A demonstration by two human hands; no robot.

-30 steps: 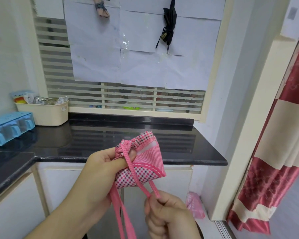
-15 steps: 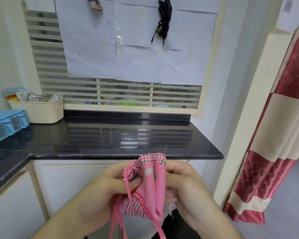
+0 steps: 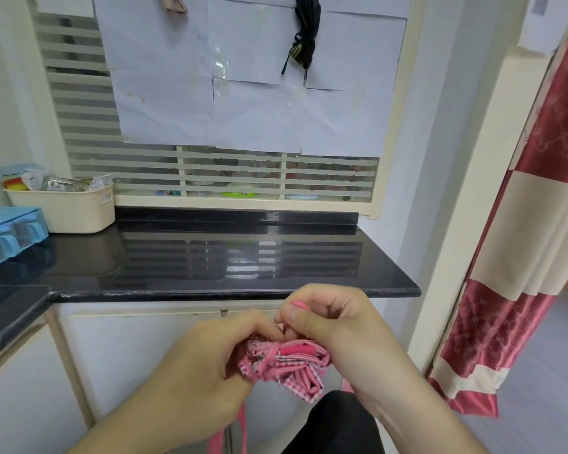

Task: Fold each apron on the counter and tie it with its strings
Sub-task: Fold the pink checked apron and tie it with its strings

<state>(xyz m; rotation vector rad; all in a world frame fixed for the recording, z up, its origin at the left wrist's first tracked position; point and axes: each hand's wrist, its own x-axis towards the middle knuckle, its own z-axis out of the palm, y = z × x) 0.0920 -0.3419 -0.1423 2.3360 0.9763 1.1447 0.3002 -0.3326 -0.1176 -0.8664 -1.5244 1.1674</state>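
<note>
My left hand grips the folded pink checked apron low in the middle of the frame, in front of the black counter and not on it. My right hand pinches a pink string just above the bundle, and more strings hang below. A cream basket and a blue box sit at the counter's left.

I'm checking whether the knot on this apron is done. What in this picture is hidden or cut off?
Head view only:
- The knot: the left hand and right hand cover where the strings cross on the folded apron.
- String ends: the loose pink tails run off the bottom edge.
- The apron's far side: hidden behind the right hand.
- Basket contents: too small to identify.
</note>
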